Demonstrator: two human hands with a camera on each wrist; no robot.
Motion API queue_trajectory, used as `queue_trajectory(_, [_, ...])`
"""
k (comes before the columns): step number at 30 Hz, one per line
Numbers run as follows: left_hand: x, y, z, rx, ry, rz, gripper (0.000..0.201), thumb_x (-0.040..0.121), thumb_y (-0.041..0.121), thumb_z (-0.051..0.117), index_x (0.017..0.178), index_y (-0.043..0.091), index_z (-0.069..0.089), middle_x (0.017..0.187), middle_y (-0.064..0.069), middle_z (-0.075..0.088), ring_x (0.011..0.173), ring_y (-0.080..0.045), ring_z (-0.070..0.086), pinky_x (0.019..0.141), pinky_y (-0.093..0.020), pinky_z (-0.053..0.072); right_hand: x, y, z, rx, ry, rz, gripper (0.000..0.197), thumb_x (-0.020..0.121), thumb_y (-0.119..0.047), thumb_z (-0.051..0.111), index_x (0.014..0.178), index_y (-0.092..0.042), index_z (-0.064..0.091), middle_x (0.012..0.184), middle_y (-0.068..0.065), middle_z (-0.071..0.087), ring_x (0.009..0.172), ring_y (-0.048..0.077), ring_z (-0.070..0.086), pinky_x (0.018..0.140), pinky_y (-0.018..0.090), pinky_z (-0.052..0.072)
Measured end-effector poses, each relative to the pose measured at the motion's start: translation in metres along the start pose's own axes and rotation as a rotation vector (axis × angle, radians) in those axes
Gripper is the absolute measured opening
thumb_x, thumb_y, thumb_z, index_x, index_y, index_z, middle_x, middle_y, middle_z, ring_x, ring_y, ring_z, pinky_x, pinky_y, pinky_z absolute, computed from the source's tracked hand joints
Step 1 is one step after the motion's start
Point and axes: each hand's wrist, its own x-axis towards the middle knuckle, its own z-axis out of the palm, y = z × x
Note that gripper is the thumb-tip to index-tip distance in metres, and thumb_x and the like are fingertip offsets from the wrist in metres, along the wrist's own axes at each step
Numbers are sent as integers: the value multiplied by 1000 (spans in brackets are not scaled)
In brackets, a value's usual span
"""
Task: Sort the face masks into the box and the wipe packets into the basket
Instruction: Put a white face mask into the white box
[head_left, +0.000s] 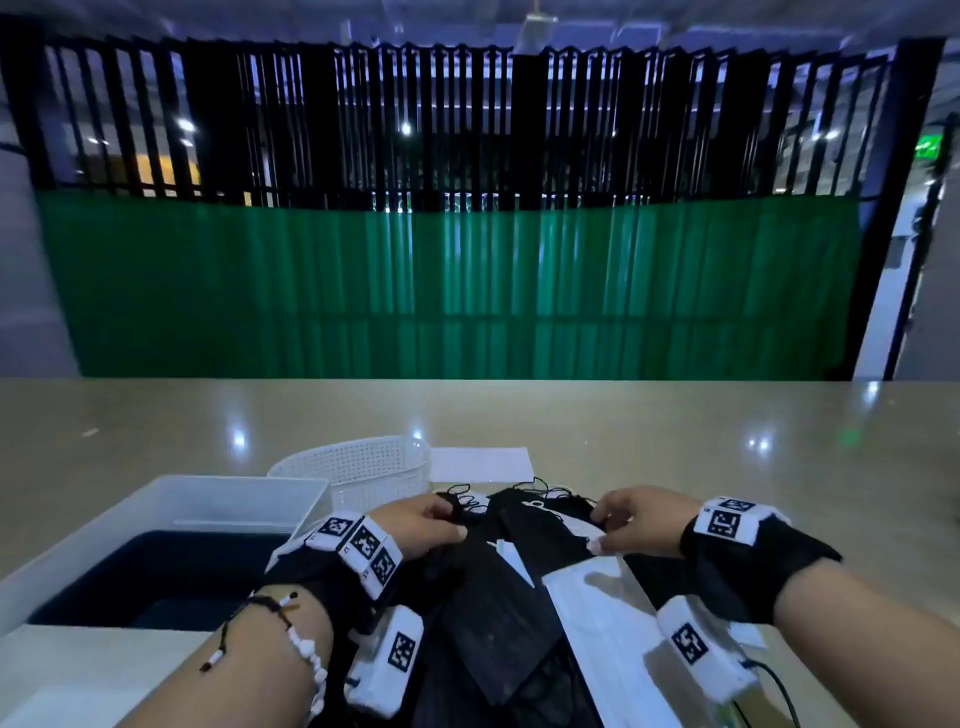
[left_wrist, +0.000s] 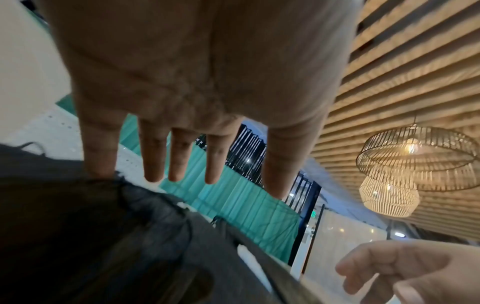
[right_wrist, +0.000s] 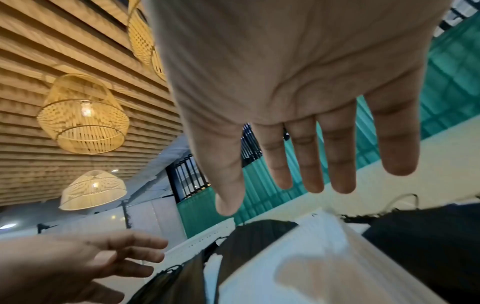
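Note:
A heap of black face masks and white wipe packets lies on the table in front of me. My left hand hovers over the heap's far left side, fingers straight and spread in the left wrist view, one fingertip touching a black mask. My right hand is over the heap's far right, its fingers straight above a white packet. Neither hand holds anything. The clear box stands at the left, with the white lattice basket behind it.
A flat white sheet or packet lies beyond the heap, right of the basket. The beige table stretches far ahead and to the right. A green curtain and black railing stand past its far edge.

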Motion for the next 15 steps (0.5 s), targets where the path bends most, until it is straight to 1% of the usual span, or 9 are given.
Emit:
queue_trajectory(2, [3, -7, 12, 15, -30, -24, 63, 86, 46, 60, 141, 26, 38, 144, 1, 41, 129, -16, 43, 99, -19, 30, 0, 10, 8, 9, -6, 63, 54, 77, -48, 68, 124, -25, 54, 108, -10, 59, 102, 11, 57, 92, 23, 43])
queue_trajectory(4, [5, -15, 23, 8, -86, -33, 67, 85, 43, 63, 143, 26, 35, 147, -1, 36, 130, -17, 42, 97, -17, 30, -1, 19, 19, -2, -10, 118, 52, 77, -47, 68, 122, -25, 53, 106, -10, 57, 101, 10, 55, 91, 23, 43])
queue_trajectory(5, [5, -16, 27, 4, -104, -25, 68, 85, 41, 63, 144, 27, 34, 148, -2, 35, 131, -17, 40, 98, -17, 30, -1, 23, 22, -5, -9, 143, 49, 76, -48, 68, 117, -26, 54, 104, -10, 57, 99, 10, 55, 89, 23, 43])
queue_trajectory(7, [6, -19, 34, 20, -136, -39, 67, 85, 39, 64, 144, 29, 33, 149, -2, 32, 134, -18, 36, 103, -19, 29, -1, 27, 28, 0, -24, 183, 40, 73, -51, 69, 102, -27, 56, 98, -9, 60, 90, 10, 57, 80, 24, 44])
queue_trajectory(8, [7, -20, 36, 37, -141, -50, 67, 85, 38, 64, 144, 30, 34, 150, -3, 30, 135, -18, 35, 105, -21, 28, -2, 27, 29, -10, -37, 192, 35, 73, -52, 69, 93, -27, 55, 91, -9, 59, 82, 9, 56, 72, 24, 44])
queue_trajectory(10, [8, -24, 41, 62, -147, -73, 66, 85, 37, 65, 143, 32, 35, 150, -4, 30, 136, -20, 34, 107, -22, 28, -5, 27, 32, -32, -88, 200, 30, 76, -50, 67, 77, -25, 51, 74, -8, 54, 66, 8, 50, 59, 23, 38])
queue_trajectory(11, [8, -25, 42, 77, -139, -71, 66, 84, 36, 66, 143, 32, 35, 150, -5, 30, 136, -20, 35, 106, -22, 28, -5, 27, 33, -46, -108, 191, 32, 78, -47, 67, 71, -23, 47, 68, -8, 50, 61, 9, 46, 55, 23, 34])
queue_trajectory(13, [8, -27, 45, 107, -118, -65, 67, 82, 34, 68, 141, 33, 37, 148, -4, 33, 134, -19, 37, 106, -22, 29, -5, 26, 35, -49, -112, 163, 31, 81, -39, 66, 68, -21, 45, 63, -7, 46, 56, 9, 42, 51, 21, 32])
queue_trajectory(15, [9, -31, 48, 134, -97, -56, 67, 81, 34, 70, 140, 34, 39, 145, -4, 36, 132, -19, 39, 106, -23, 31, -3, 25, 34, -23, -63, 132, 23, 83, -31, 66, 71, -20, 49, 62, -9, 49, 54, 6, 43, 50, 18, 33])
